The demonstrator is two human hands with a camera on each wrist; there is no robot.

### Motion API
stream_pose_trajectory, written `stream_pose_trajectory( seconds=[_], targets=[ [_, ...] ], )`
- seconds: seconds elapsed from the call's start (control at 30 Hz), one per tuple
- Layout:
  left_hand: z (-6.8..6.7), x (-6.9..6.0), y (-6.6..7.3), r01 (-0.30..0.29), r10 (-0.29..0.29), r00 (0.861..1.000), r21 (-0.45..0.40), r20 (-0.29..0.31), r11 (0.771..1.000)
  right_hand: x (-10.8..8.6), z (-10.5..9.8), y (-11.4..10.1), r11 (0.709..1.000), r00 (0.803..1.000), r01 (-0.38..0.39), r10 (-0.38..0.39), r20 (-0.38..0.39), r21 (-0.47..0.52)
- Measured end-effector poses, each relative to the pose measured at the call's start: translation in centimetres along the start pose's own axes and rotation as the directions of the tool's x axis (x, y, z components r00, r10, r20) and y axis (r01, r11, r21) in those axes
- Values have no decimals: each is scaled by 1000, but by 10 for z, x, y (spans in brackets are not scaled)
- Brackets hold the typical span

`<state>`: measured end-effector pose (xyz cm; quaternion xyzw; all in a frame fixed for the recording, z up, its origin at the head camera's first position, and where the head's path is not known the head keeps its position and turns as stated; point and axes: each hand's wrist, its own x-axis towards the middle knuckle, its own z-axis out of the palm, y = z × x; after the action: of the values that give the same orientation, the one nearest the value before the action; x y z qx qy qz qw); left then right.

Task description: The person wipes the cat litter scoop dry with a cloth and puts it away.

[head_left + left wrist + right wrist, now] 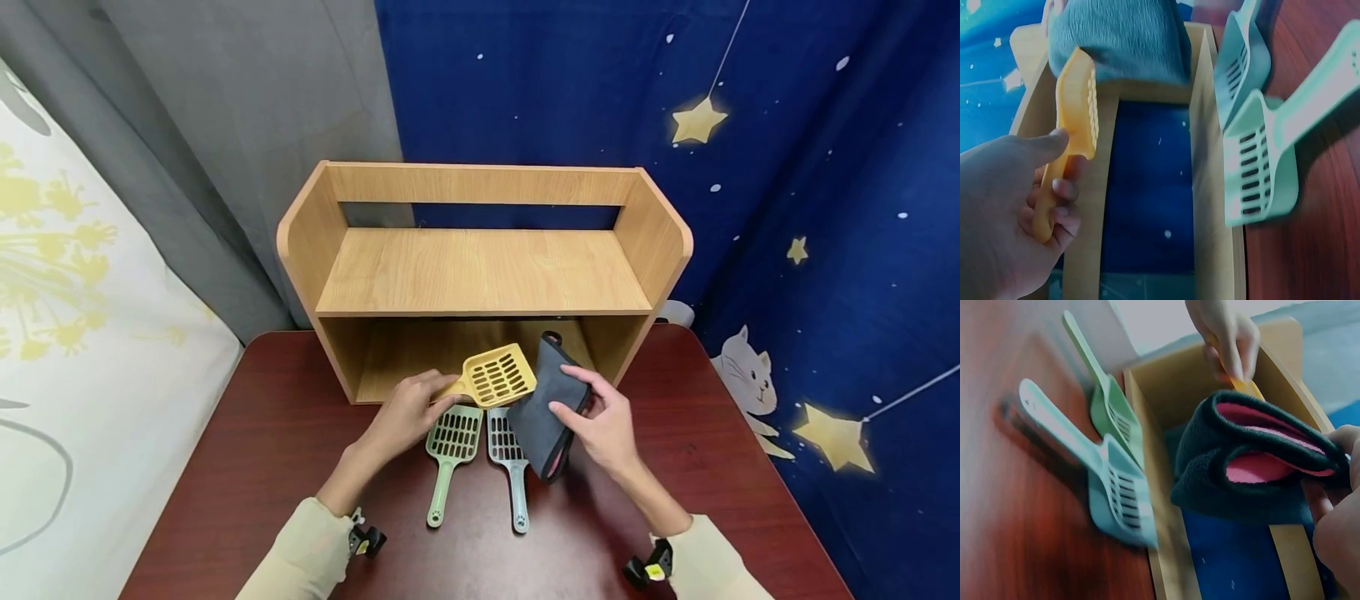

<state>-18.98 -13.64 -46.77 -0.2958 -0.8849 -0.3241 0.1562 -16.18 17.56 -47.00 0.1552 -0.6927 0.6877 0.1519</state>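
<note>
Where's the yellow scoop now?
In the head view, the yellow scoop is near centre, held in the left hand, just left of the grey folded cloth and in front of the wooden shelf.

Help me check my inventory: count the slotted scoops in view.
3: a yellow scoop in the left hand; a green scoop and a blue scoop on the table, before the shelf. The folded cloth could hide more.

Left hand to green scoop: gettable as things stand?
Probably within reach: the green scoop lies close by, its handle uncovered. But the left hand is gripping the yellow scoop, so it would likely need to put that down first for a clean grab.
</note>
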Motion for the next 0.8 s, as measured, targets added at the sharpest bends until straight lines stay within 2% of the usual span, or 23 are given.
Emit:
stream_pose_trajectory(
  seconds=[0.13, 0.23, 0.4, 0.57, 0.63, 0.8],
  targets=[
    [8, 1, 11, 61, -61, 998, 22, 4, 998, -6, 25, 0, 1000, 1000, 10, -10, -20, 26],
    [14, 2, 18, 98, -98, 995, 51, -14, 994, -9, 42, 1, 999, 1000, 28, -27, -7, 26],
    [18, 5, 27, 164, -162, 986, 50, -35, 985, -15, 61, 2, 995, 996, 85, -82, 47, -61],
    [20, 6, 30, 187, -185, 982, 47, -38, 981, -15, 62, 6, 969, 986, 163, -153, 66, -183],
    [20, 5, 29, 184, -182, 982, 54, -43, 981, -12, 58, 6, 966, 987, 159, -154, 44, -204],
    [19, 1, 26, 180, -177, 983, 65, -43, 982, 0, 41, -3, 973, 991, 88, -106, -76, -213]
  ],
)
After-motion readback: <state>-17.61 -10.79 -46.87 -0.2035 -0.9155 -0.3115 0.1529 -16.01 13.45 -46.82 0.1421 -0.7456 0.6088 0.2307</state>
